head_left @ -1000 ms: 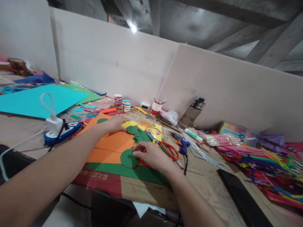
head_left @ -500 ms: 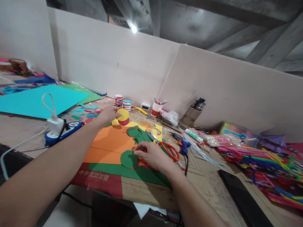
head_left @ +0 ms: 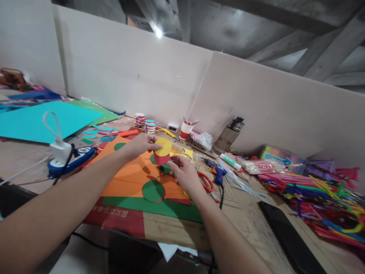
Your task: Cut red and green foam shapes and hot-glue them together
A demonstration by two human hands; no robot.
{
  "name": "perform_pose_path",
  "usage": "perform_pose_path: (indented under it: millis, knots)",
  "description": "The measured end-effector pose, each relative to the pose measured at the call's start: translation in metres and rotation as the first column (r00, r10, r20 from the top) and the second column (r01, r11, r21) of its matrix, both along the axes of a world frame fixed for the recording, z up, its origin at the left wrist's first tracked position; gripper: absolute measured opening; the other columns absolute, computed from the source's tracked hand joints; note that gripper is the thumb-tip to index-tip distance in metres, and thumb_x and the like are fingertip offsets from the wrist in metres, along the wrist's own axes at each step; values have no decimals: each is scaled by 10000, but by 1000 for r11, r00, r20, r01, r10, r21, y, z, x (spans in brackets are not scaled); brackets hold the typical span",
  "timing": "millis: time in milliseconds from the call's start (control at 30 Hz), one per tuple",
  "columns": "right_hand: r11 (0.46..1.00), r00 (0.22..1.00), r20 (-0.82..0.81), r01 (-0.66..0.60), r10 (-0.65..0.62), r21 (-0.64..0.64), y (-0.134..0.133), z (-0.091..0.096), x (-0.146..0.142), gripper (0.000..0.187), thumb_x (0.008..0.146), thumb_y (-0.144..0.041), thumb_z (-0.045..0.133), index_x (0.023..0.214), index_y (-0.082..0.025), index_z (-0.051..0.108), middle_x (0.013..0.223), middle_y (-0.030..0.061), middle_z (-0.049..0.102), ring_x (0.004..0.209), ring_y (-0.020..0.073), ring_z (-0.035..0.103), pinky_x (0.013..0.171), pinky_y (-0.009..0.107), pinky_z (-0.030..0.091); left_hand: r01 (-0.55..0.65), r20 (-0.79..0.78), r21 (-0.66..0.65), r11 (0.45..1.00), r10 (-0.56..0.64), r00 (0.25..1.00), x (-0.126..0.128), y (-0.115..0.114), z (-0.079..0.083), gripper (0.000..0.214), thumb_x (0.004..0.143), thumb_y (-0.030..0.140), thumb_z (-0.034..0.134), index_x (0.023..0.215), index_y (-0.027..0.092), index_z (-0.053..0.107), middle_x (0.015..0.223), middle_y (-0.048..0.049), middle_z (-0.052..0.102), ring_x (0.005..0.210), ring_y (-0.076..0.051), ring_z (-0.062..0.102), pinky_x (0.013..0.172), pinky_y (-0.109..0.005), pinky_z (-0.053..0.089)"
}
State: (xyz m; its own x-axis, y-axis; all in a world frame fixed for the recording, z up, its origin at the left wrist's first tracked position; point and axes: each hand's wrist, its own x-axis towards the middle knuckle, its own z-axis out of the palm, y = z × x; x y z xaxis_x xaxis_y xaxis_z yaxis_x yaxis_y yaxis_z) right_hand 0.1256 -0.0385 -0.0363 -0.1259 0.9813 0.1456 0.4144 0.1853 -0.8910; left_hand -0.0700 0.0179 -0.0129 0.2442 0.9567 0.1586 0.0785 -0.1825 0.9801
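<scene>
Between thumb and fingers of my left hand, a yellow paper circle is held, with a red paper circle overlapping it below. My right hand has its thumb and curled fingers at the red circle's right edge, apparently pinching it. Below the hands, a green paper circle with a red rim lies on orange sheets. More green circles are partly hidden behind the held pieces. Orange-handled scissors lie just right of my right hand, their blades hidden.
A blue glue gun lies on the right, near a glue stick and a black phone. Colourful pipe cleaners fill the far right. A paper cup and a bottle stand by the wall. A power strip sits left.
My left hand has carried the yellow and red circles rightward and nearer. My right hand has left the green circle and moved up to the red one. The view has shifted slightly.
</scene>
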Motion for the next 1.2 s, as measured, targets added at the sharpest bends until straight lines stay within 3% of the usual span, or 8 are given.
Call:
perform_pose_path:
  millis: [133, 300, 467, 667, 767, 867, 1033, 1200]
  knots:
    - [992, 1000, 2, -9, 9, -124, 1, 3, -6, 236, 861, -328, 526, 689, -176, 582, 586, -15, 603, 421, 67, 461, 419, 193, 336, 17, -3, -4, 1000, -17, 1000, 2, -4, 2, 167, 612, 277, 755, 672, 154, 659, 627, -10, 625, 540, -98, 500, 519, -227, 350]
    - [958, 984, 166, -17, 67, -285, 1, 1, -10, 197, 859, -297, 557, 714, -173, 610, 592, -1, 625, 409, 84, 468, 391, 207, 303, -262, -188, 5, 965, 259, 947, -14, 8, -2, 134, 648, 206, 713, 582, 160, 606, 504, -1, 562, 455, -108, 495, 468, -236, 335]
    - [995, 932, 348, -103, 98, -3, -10, 2, -11, 359, 757, -313, 738, 1071, -181, 622, 829, 19, 671, 714, 137, 604, 638, 251, 447, -365, -213, -47, 930, 348, 913, -20, 17, -7, 143, 638, 178, 720, 575, 164, 592, 477, -12, 565, 434, -124, 514, 441, -235, 328]
    - [881, 736, 542, -473, 406, -18, -34, 14, -6, 547, 676, -423, 810, 1153, -216, 641, 1182, 78, 580, 1065, 221, 553, 903, 320, 428, -441, 253, -35, 897, 435, 864, -27, 24, -3, 152, 596, 183, 740, 628, 154, 595, 629, -10, 614, 553, -111, 540, 502, -216, 399]
    - [899, 725, 566, -433, 391, -66, -37, 15, -8, 603, 667, -414, 814, 1193, -203, 609, 1154, 88, 585, 1030, 232, 556, 851, 318, 431, -540, 564, -98, 836, 494, 662, -36, 25, 8, 139, 649, 158, 697, 697, 179, 569, 730, -13, 647, 622, -118, 581, 518, -212, 419]
    - [934, 741, 580, -341, 339, -111, -35, 14, -11, 653, 594, -442, 846, 1147, -186, 612, 1066, 88, 604, 935, 239, 561, 735, 305, 419, -570, 635, -172, 804, 533, 559, -40, 23, 14, 129, 688, 125, 653, 721, 199, 553, 752, -7, 650, 623, -111, 578, 491, -202, 416]
    - [945, 833, 449, -268, 325, -187, -26, 12, -6, 260, 628, -343, 801, 700, -186, 607, 659, -34, 530, 611, 121, 459, 545, 236, 294, -461, 479, -162, 873, 478, 736, -25, 17, 6, 128, 653, 146, 658, 739, 161, 565, 711, -16, 642, 555, -97, 562, 421, -178, 377]
    - [969, 986, 78, -128, 147, -210, -12, 13, 4, 279, 706, -360, 678, 568, -173, 524, 516, -73, 415, 488, 66, 314, 480, 216, 227, -208, 259, -155, 966, 243, 935, 1, 3, -5, 234, 583, 205, 761, 677, 140, 557, 628, -7, 609, 489, -77, 534, 407, -169, 399]
